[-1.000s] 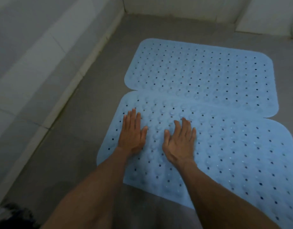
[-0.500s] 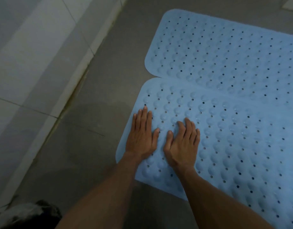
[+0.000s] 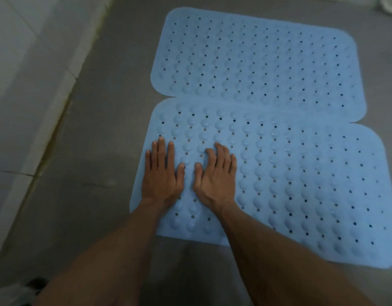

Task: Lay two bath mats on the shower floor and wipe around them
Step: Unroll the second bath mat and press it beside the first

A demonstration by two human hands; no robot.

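Palms flat: left hand (image 3: 161, 180), right hand (image 3: 216, 180) on near mat (image 3: 301, 184).

Near mat (image 3: 301, 184) partly under hands, bottom-right corner blurred.

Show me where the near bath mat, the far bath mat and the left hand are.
near bath mat (image 3: 301, 184): head view, on its bare bumpy middle, right of the hands.
far bath mat (image 3: 256, 62): head view, on its middle.
left hand (image 3: 161, 180): head view, on the back of the hand, flat on the near mat.
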